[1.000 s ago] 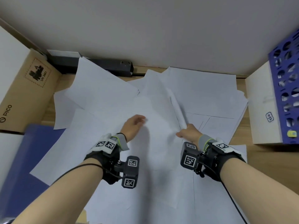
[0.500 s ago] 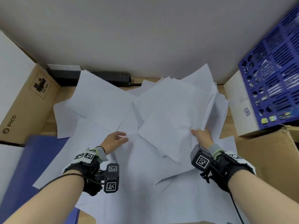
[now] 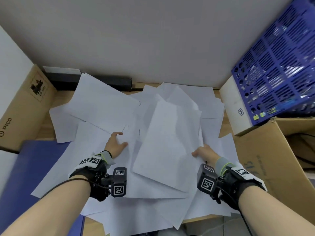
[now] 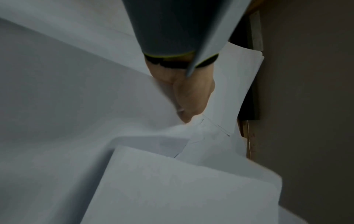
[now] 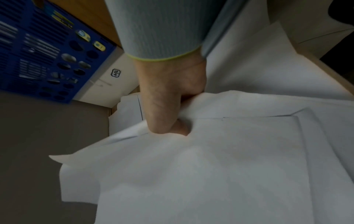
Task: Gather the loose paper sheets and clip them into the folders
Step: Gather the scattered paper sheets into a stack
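Note:
Loose white paper sheets cover the wooden table in an untidy overlapping spread. My right hand pinches the near right edge of a bundle of sheets, thumb on top and fingers hidden beneath; the bundle is raised and bowed above the others. My left hand lies on the sheets left of the bundle with fingers spread and relaxed. In the left wrist view, paper hides most of its fingers. A blue folder lies at the left, partly under the sheets.
A brown cardboard box stands at the left and a black device sits against the back wall. At the right are a white box, a blue perforated crate and an open cardboard box. Sheets overhang the table's front edge.
My right hand took hold of a bundle of sheets on the right, lifted it and swung it toward the middle. My left hand drew back toward me.

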Demonstrator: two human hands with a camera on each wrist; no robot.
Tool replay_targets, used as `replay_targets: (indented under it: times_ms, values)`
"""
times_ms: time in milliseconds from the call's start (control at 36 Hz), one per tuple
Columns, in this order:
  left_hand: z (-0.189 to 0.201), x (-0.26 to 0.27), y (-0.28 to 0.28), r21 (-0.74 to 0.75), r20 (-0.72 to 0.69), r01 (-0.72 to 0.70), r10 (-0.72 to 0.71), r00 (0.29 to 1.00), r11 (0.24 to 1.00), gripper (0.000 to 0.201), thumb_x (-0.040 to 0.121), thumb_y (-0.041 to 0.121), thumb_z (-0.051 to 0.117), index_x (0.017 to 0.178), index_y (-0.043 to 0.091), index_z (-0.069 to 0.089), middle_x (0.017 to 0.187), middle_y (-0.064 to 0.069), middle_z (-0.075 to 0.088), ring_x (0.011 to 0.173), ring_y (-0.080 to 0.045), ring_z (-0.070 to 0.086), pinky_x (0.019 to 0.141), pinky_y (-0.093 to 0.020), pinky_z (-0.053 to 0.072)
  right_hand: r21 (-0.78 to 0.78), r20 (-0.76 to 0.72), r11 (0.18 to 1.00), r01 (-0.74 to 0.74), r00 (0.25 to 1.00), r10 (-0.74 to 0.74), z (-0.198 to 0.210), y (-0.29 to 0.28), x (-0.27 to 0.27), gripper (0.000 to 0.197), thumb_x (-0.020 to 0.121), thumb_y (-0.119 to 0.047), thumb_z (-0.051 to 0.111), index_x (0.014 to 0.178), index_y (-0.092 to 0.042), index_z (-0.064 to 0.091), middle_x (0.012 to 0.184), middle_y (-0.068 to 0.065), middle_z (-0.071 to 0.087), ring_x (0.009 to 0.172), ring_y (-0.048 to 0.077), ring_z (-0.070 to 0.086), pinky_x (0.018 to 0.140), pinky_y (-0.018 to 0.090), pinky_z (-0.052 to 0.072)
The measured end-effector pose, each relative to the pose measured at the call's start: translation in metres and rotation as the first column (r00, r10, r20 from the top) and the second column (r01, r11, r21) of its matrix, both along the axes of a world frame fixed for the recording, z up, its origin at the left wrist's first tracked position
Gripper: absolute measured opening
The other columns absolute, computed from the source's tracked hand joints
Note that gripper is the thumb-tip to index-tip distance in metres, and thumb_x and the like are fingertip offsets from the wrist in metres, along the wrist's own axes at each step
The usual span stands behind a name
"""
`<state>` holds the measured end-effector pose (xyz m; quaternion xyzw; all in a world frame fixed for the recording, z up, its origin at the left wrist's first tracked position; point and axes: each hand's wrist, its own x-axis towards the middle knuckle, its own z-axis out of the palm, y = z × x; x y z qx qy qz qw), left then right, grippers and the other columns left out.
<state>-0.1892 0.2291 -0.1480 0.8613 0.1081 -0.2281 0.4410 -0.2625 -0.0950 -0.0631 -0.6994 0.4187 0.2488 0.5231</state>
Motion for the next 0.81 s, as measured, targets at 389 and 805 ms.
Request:
replay_targets:
  times_ms: [389, 805]
  values:
    - [-0.002, -0.032, -0.012, -0.217, -0.374, -0.088, 0.001, 0.928, 0.972, 0.023, 0.083, -0.012, 0.056, 0.105, -0.004, 0.058, 0.09, -0.016, 0.063, 0.069, -0.025, 0.059, 0.054, -0.027, 0.05, -0.01, 0.102, 0.969, 0.247, 0.964, -0.245, -0.024, -0.005, -0.034, 0.046, 0.087, -0.008, 0.066, 0.124, -0.008, 0.039, 0.111, 0.007, 0.055, 0.09, 0.025, 0.056, 0.071, 0.034, 0.049]
    - [-0.006, -0.016, -0.064, -0.024, -0.257, 0.169, -0.169, 0.952, 0.985, 0.042, 0.087, -0.001, 0.048, 0.129, 0.004, 0.052, 0.129, -0.015, 0.055, 0.118, -0.03, 0.052, 0.088, -0.03, 0.041, 0.246, -0.023, 0.964, 0.104, 0.995, -0.102, -0.042, -0.013, -0.041, 0.02, 0.092, -0.009, 0.061, 0.11, -0.006, 0.052, 0.086, 0.0, 0.062, 0.07, 0.01, 0.059, 0.038, 0.012, 0.045]
